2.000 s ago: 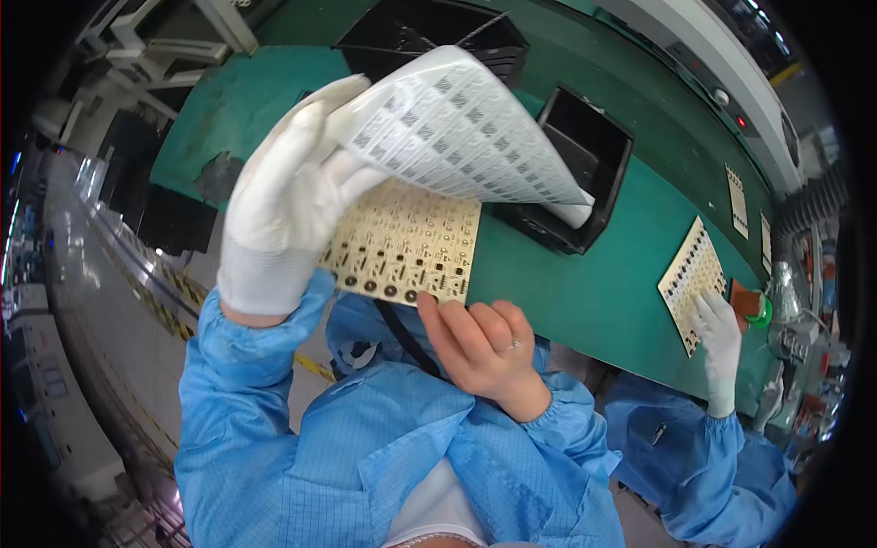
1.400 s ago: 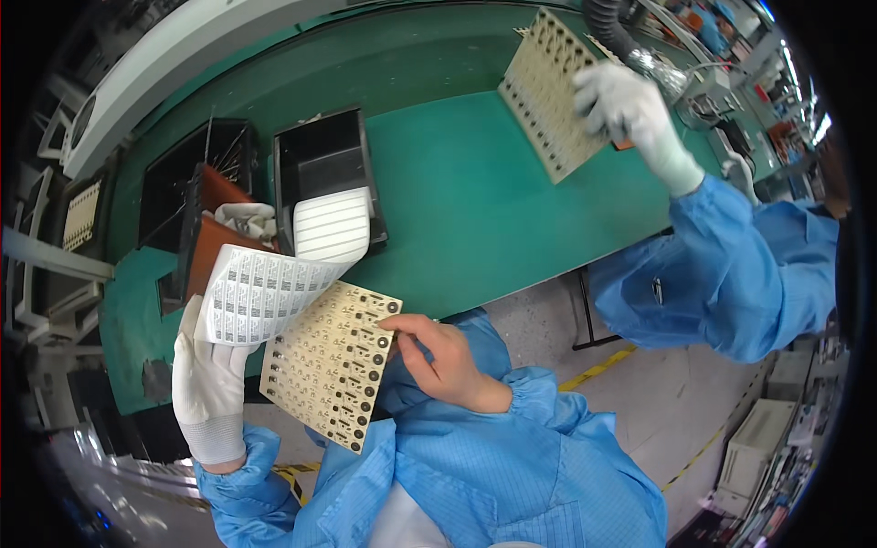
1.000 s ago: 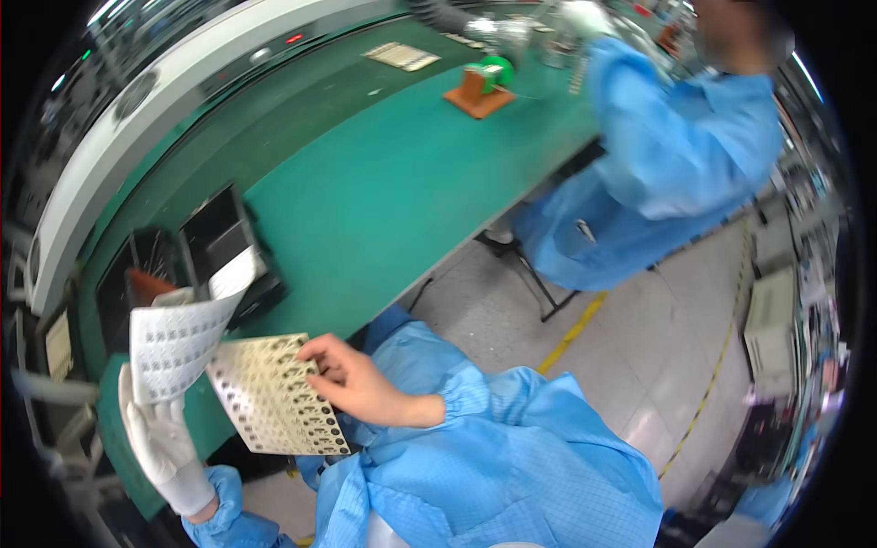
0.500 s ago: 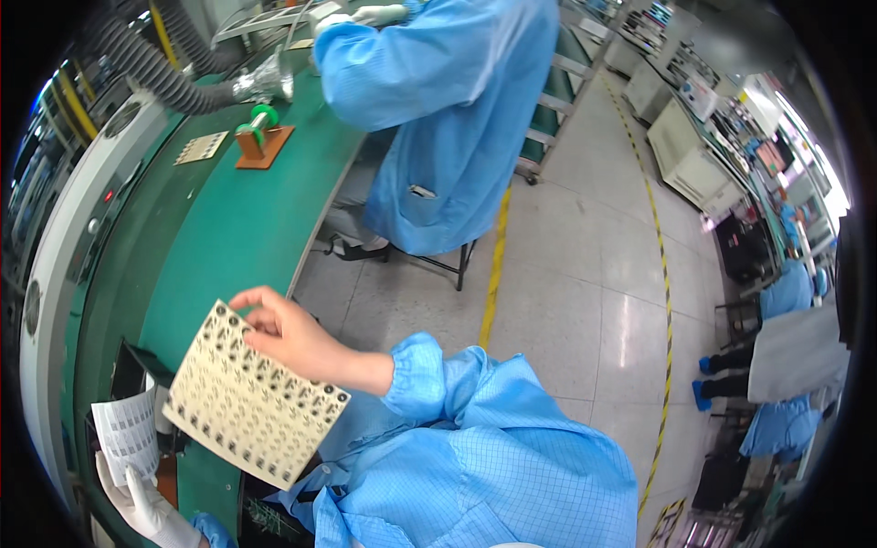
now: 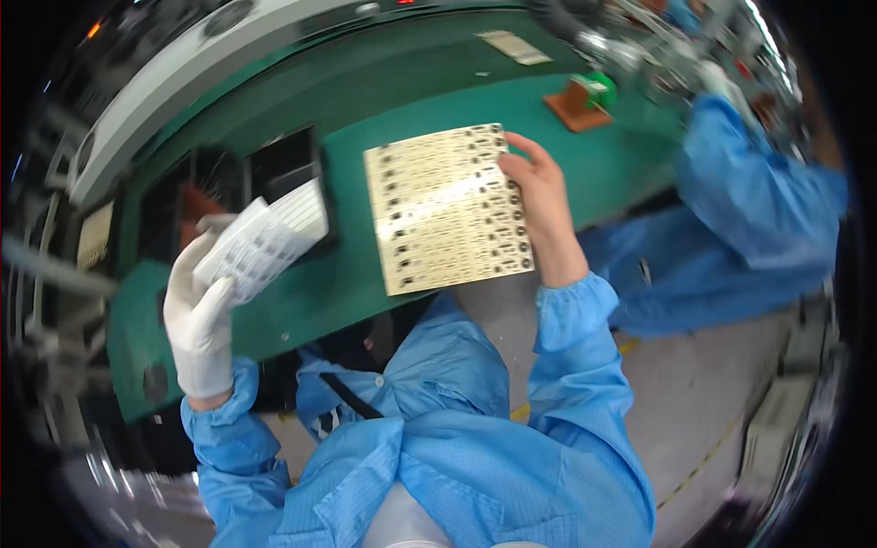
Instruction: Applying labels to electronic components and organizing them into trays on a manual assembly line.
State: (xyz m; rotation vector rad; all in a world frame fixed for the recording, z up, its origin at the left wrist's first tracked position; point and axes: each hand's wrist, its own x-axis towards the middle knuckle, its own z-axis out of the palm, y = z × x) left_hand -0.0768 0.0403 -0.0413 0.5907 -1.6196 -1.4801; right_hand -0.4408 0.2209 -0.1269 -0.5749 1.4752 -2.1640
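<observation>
My bare right hand pinches the right edge of a cream circuit board panel, its face covered with rows of dark parts and round black marks. The panel is held up over the front edge of the green bench. At the left, my left hand in a white glove grips a folded sheet of printed labels between thumb and fingers. Some of the gloved fingers are hidden behind the sheet. The sheet and the panel are apart.
Black trays stand on the green bench behind the label sheet. Farther right is a wooden stand with a green spool. Another cream panel lies at the back. A co-worker's blue sleeve is at the right.
The view has swung left toward the bench. The panel, tilted before, is now held squarer in front of me, still in my right hand. My left hand still holds the label sheet.
</observation>
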